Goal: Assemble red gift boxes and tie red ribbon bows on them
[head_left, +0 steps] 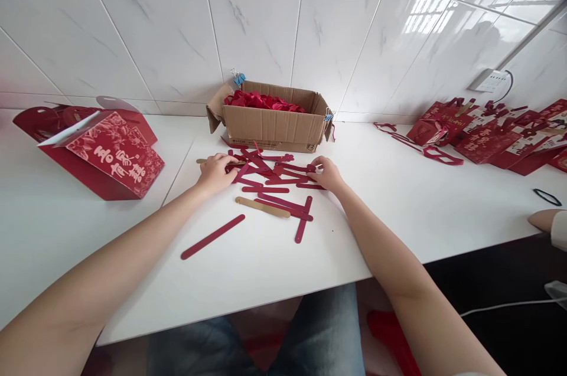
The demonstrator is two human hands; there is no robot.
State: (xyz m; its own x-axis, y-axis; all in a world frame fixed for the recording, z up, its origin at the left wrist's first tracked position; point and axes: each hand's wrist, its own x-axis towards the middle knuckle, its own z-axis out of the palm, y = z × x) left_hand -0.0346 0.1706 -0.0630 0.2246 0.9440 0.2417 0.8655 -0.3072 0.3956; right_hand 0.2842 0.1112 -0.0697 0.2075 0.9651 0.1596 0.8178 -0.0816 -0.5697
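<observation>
A loose pile of dark red strips [266, 190] with rounded ends lies on the white table, and several of them cross each other. At the pile's left side, my left hand [215, 172] is closed, with dark red strip ends between thumb and fingers. My right hand [328, 174] pinches the end of a red strip [295, 168] at the pile's right side. A gold strip [263, 206] rests in front of the pile. One red strip [212, 237] lies apart, nearer the table's front edge.
Behind the pile stands an open cardboard box [270, 125] of red pieces, with blue binder clips [239, 78] on it. A red gift box [117, 157] leans at left. Several red gift boxes [487, 140] crowd the right, near another person's arm [543, 220].
</observation>
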